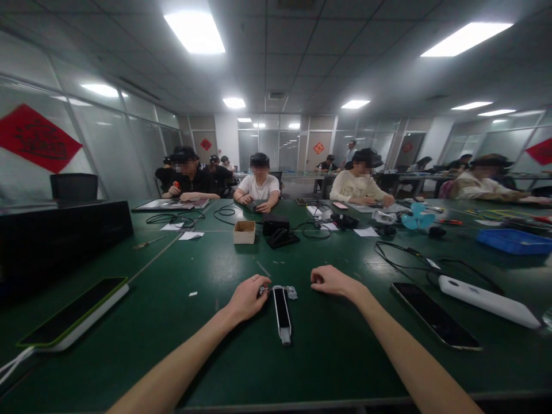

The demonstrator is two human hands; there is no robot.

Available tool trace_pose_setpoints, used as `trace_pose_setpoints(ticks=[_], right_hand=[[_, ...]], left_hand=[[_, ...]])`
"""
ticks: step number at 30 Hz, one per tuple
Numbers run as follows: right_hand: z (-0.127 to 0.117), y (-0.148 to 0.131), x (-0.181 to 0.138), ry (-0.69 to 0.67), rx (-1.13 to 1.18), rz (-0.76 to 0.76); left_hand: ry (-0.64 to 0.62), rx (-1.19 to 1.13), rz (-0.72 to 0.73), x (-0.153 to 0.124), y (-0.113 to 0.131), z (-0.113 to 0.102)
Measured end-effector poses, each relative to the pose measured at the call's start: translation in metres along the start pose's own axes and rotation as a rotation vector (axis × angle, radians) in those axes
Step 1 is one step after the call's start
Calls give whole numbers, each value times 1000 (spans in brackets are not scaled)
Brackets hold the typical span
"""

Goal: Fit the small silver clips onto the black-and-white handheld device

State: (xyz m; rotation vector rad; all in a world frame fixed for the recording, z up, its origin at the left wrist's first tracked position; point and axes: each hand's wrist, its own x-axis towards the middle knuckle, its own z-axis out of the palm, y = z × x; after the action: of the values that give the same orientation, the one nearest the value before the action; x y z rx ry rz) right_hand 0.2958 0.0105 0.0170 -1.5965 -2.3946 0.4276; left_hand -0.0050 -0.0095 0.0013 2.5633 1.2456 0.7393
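A slim device [282, 316] with a black face and a white frame lies on the green table, its narrow white end towards me. Beside its top right corner is a small pale clear-looking part [292, 292]. My left hand [248, 296] rests just left of the device, fingers curled in. At its fingertips is a small shiny piece [262, 291], too small to name; the fingers partly hide it. My right hand [333, 280] lies on the table further right, apart from the device, with its fingers curled under and nothing visible in them.
On the left stands a white power strip-like bar with a green-rimmed dark top [75, 313]. To the right lie a smartphone [435, 315] and a long white device [487, 302] with black cables. Ahead are a small box [244, 232], a blue tray [515, 241] and several seated people.
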Motion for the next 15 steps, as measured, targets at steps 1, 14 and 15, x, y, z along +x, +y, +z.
trace_pose_setpoints(ticks=[1,14,15], right_hand=[[1,-1,0,-7,11,6],[31,-91,-6,347,185,-456],[35,-98,-7,379,208,-485]], left_hand=[[0,-4,-5,0,0,0],[43,-147,116,-4,21,-10],[44,-172,130,-5,23,-10]])
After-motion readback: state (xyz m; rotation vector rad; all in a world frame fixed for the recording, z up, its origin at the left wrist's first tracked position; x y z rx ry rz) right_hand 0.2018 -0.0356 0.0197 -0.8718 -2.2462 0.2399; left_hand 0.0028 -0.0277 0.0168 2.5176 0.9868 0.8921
